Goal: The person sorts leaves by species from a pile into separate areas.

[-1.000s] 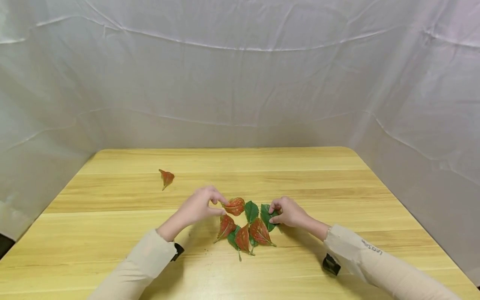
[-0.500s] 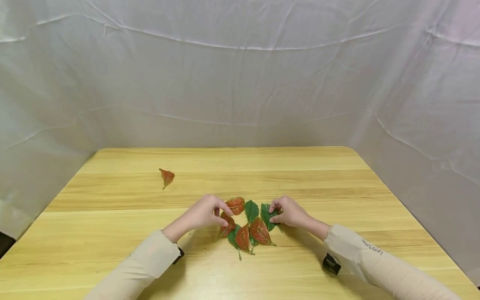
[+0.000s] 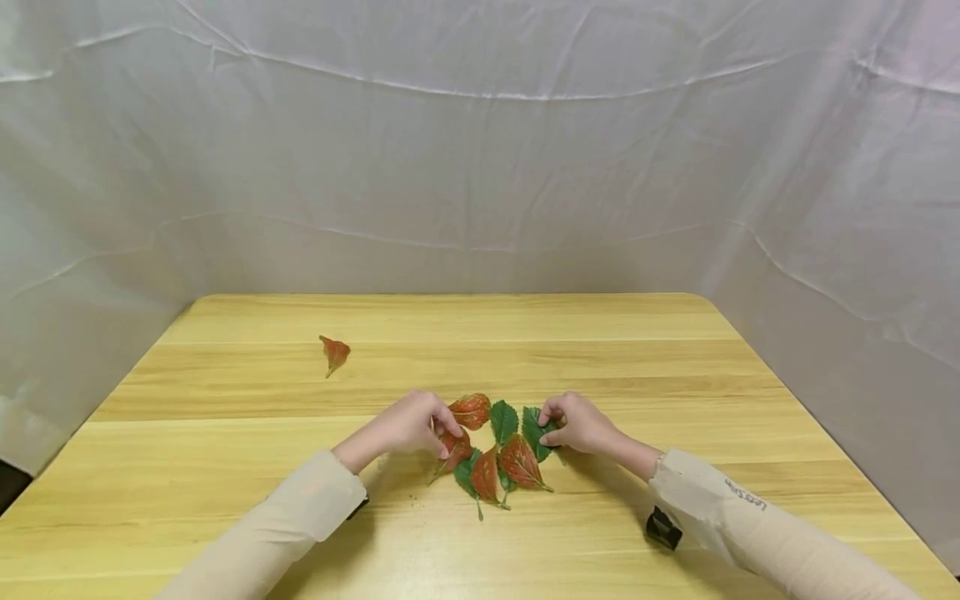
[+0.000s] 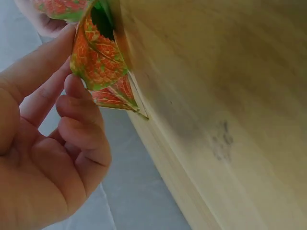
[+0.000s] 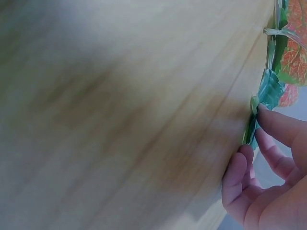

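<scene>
Creased pale cloth (image 3: 465, 167) hangs behind and beside the wood-grain table (image 3: 600, 354), where the left hand (image 3: 414, 422) pinches a red leaf (image 3: 457, 452) and the right hand (image 3: 579, 426) a green leaf (image 3: 531, 428), both among other leaves (image 3: 520, 462).

Over to the table (image 3: 600, 550), banded side to side in yellow wood grain, rounded at both far corners. Up behind it, onto pale grey sheeting (image 3: 480, 192), hung across the back and down both sides, creased in long lines, tinged pink at top right. Spotting dark specks (image 4: 223, 141) on the table, and a black patch (image 3: 11, 487) at the head view's left edge.
</scene>
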`<action>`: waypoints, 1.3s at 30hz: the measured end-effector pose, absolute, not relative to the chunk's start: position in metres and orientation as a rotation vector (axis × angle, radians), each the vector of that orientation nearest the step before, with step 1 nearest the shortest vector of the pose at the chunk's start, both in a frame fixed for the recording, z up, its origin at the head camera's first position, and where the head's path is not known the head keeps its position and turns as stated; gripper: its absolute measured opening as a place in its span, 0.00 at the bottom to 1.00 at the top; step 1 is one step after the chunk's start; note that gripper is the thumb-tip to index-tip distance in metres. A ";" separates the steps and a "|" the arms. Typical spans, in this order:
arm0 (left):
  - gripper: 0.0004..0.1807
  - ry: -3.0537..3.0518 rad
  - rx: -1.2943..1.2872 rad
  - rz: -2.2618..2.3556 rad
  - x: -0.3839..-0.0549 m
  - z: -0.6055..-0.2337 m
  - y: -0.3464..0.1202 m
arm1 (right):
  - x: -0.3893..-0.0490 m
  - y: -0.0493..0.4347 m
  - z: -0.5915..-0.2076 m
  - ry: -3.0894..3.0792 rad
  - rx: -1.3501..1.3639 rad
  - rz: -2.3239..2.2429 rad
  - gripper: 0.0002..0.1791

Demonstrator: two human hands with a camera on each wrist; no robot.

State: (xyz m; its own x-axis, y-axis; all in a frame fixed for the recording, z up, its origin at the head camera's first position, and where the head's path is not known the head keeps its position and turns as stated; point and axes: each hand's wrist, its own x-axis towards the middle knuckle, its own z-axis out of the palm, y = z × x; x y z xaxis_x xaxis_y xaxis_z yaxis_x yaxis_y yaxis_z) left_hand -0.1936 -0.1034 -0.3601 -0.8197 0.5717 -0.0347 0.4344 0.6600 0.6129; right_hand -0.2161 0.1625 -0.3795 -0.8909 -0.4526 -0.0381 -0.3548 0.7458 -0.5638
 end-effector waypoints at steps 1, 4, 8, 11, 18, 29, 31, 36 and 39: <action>0.11 2.660 0.801 0.871 -0.194 -0.360 -0.103 | -0.216 0.162 -0.379 2.768 -0.640 -0.845 0.10; 0.10 2.689 0.752 0.808 -0.195 -0.359 -0.102 | -0.216 0.162 -0.378 2.762 -0.622 -0.845 0.10; 0.11 2.703 0.703 0.770 -0.196 -0.359 -0.102 | -0.215 0.162 -0.377 2.749 -0.599 -0.853 0.10; 0.13 2.689 0.687 0.776 -0.197 -0.360 -0.102 | -0.214 0.162 -0.376 2.728 -0.583 -0.881 0.10; 0.13 2.634 0.705 0.815 -0.200 -0.363 -0.104 | -0.215 0.163 -0.378 2.698 -0.608 -0.944 0.09; 0.13 2.623 0.714 0.780 -0.203 -0.366 -0.104 | -0.221 0.166 -0.378 2.684 -0.588 -1.070 0.08; 0.13 2.634 0.715 0.768 -0.203 -0.366 -0.103 | -0.222 0.167 -0.378 2.658 -0.569 -1.124 0.08; 0.13 2.646 0.701 0.763 -0.203 -0.366 -0.103 | -0.229 0.168 -0.376 2.596 -0.458 -1.269 0.10; 0.13 2.647 0.696 0.764 -0.203 -0.366 -0.102 | -0.236 0.167 -0.374 2.578 -0.395 -1.318 0.12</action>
State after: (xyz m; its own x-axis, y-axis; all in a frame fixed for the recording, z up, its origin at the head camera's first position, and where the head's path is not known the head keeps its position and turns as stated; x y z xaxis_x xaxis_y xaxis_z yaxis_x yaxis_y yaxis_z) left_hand -0.2032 -0.1023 -0.3658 -0.8379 0.5258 -0.1465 0.3669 0.7413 0.5620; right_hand -0.2357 0.1673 -0.3739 -0.9399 -0.3340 -0.0718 -0.1373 0.5618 -0.8158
